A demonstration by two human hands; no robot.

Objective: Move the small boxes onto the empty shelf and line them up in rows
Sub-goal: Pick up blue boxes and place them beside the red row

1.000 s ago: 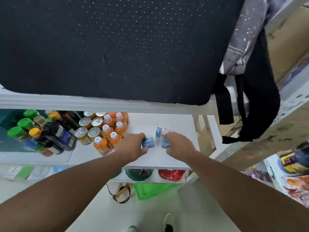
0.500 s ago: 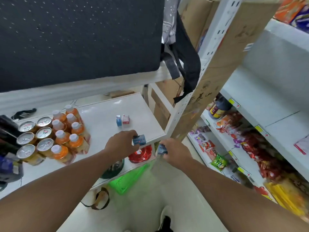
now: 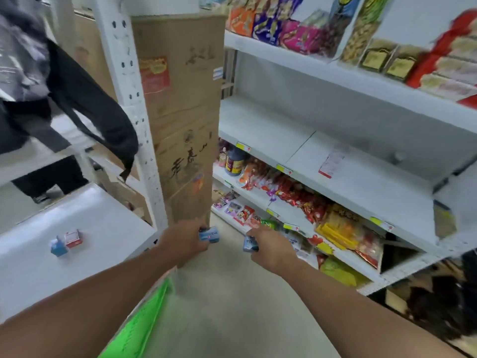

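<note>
Just right of the tall brown cardboard carton [image 3: 180, 104] standing on the floor, both bare hands are hanging out over the pale aisle floor. The left hand [image 3: 184, 240] is curling its fingers round a small light-blue printed box [image 3: 209, 235], which is sticking out from the fingers beside the carton's foot; most of the box's back is hidden in the palm. The right hand [image 3: 271, 248] is pinching a second small blue box [image 3: 250, 244], of which only a narrow end is showing past the thumb, and its print is too blurred to read.

To the left of the carton, past the white perforated steel upright [image 3: 129, 99], two more little boxes are sitting touching on the white lower shelf board [image 3: 90, 223]: a small blue box with a peaked top [image 3: 58, 247] and a small red-and-white box [image 3: 73, 238].

To the right of the carton, the bare white middle shelf [image 3: 348, 171] is holding a red-and-white paper slip [image 3: 331, 164]. Above and below it, snack packets are smeared by motion blur. A black strap [image 3: 103, 117] is dangling left of the upright, its bag cut off by the frame edge. A green mesh thing [image 3: 144, 321] is showing under the left forearm, largely covered.
</note>
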